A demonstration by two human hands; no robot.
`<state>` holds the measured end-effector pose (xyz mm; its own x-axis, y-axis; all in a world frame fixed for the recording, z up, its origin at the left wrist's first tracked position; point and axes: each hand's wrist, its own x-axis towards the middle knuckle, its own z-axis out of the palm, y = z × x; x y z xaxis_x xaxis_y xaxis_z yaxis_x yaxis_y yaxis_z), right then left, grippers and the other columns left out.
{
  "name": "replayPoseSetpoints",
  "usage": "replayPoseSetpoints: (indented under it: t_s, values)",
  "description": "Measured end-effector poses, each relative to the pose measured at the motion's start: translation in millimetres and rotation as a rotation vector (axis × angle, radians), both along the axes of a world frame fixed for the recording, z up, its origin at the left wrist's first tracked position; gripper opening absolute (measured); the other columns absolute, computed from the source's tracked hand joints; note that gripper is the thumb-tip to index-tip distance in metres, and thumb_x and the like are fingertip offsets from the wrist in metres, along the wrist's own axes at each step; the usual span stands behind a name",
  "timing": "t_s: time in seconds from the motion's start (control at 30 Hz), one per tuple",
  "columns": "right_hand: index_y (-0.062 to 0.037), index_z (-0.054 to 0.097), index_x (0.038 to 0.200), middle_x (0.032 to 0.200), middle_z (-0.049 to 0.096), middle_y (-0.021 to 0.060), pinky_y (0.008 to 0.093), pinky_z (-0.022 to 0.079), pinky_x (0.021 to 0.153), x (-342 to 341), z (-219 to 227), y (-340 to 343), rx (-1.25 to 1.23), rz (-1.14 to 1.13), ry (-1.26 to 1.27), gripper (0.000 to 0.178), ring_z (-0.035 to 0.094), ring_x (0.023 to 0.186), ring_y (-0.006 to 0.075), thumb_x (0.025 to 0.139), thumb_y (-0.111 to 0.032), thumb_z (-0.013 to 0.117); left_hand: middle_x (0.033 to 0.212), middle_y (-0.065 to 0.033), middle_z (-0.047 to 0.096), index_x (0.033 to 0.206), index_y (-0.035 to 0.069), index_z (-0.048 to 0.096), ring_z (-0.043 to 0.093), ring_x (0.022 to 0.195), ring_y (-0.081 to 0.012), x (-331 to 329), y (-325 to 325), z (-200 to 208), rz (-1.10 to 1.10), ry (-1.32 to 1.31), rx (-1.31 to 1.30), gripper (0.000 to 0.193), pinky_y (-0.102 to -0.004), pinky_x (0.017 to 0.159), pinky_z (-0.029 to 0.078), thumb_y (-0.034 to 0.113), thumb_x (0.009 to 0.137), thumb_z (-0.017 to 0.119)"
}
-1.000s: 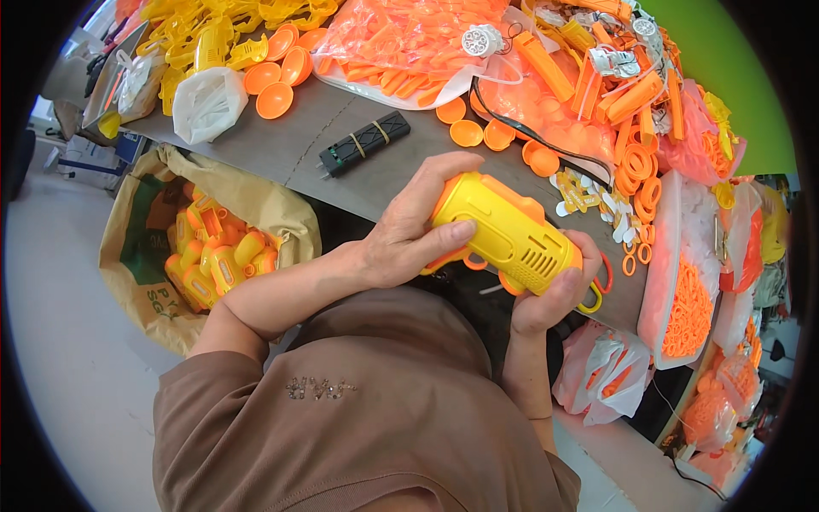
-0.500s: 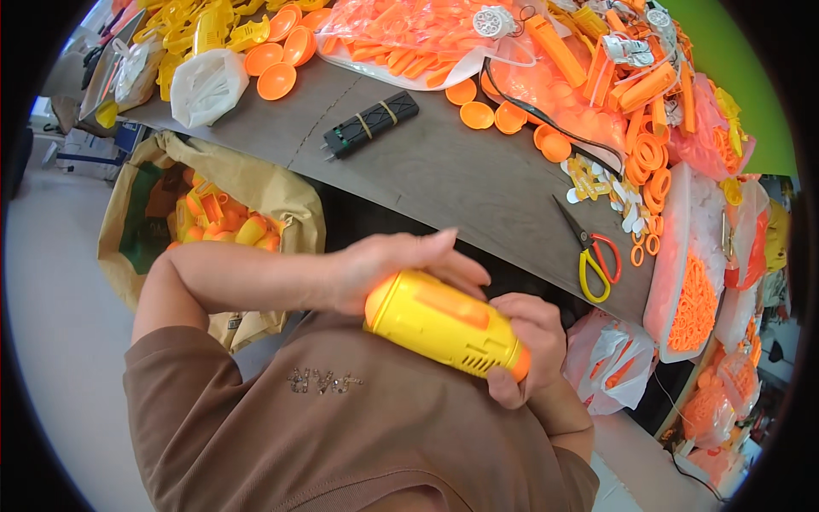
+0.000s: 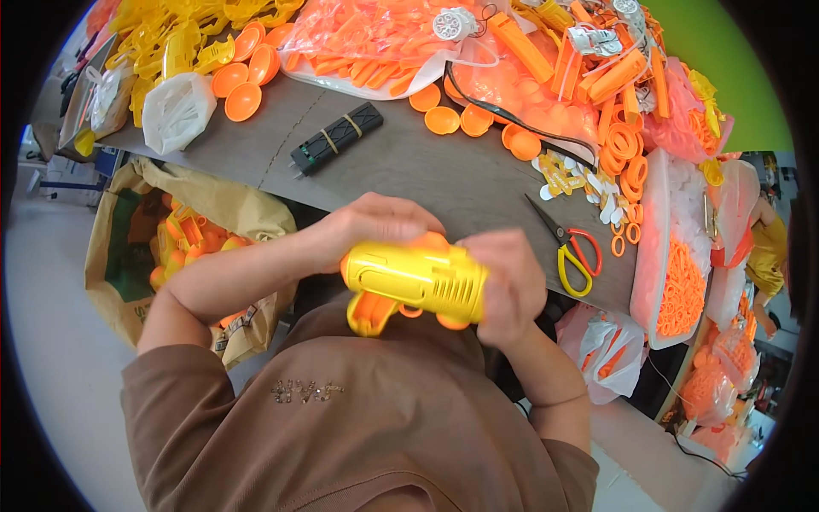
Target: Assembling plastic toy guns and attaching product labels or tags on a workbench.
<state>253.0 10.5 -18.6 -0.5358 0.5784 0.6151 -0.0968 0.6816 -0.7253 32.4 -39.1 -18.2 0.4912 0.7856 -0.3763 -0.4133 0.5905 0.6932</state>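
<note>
A person in a brown shirt holds a chunky, barrel-shaped toy of yellow and orange plastic [image 3: 414,277] just in front of the near edge of a grey worktable [image 3: 452,188]. The left hand [image 3: 384,226] grasps the toy's left end from above; the right hand [image 3: 508,286], blurred, is closed around its right end. A yellow part with an orange inside hangs from the toy's underside. On the table's right side lie black-bladed scissors with one yellow and one red handle [image 3: 560,235]; towards its left lies a black oblong plastic block [image 3: 339,137] bound with rubber bands. Shallow orange plastic cups [image 3: 243,101] rest on the table's far left. Below its near left edge stands an open brown paper sack [image 3: 243,207] containing yellow and orange plastic pieces.
</note>
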Motion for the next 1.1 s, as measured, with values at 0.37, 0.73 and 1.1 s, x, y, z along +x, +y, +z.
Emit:
replayPoseSetpoints:
  t_s: [0.37, 0.73, 1.1]
  values:
    - [-0.0002, 0.062, 0.096, 0.090, 0.063, 0.0131, 0.0350, 0.046, 0.072, 12.2, -19.4, 123.4, 0.147, -0.679, -0.623, 0.033, 0.060, 0.081, 0.0256, 0.083, -0.030, 0.066, 0.114, -0.0125, 0.059, 0.127, -0.003, 0.042, 0.060, 0.103, -0.0205, -29.5, 13.5, -2.0, 0.425, 0.053, 0.255, 0.076, -0.0330, 0.092, 0.046, 0.017, 0.062, 0.076]
    - [-0.0012, 0.058, 0.103, 0.098, 0.061, 0.0172, 0.0382, 0.048, 0.079, -3.9, -24.0, 116.7, 0.173, -0.685, -0.756, 0.032, 0.059, 0.092, 0.0304, 0.079, -0.020, 0.067, 0.116, -0.0132, 0.058, 0.127, -0.003, 0.042, 0.058, 0.105, -0.0212, -24.2, 21.4, -9.5, 0.544, -0.040, 0.221, 0.071, -0.0335, 0.093, 0.045, 0.013, 0.065, 0.072]
    - [0.0036, 0.049, 0.119, 0.112, 0.054, 0.0086, 0.0292, 0.044, 0.088, 20.8, -2.6, 68.1, -0.522, -0.105, 0.078, 0.042, 0.054, 0.097, 0.0152, 0.079, 0.000, 0.064, 0.116, -0.0136, 0.056, 0.125, -0.002, 0.042, 0.059, 0.105, -0.0227, -0.8, 43.7, -14.0, 0.766, -0.217, 0.221, 0.055, -0.0360, 0.093, 0.048, 0.008, 0.076, 0.064]
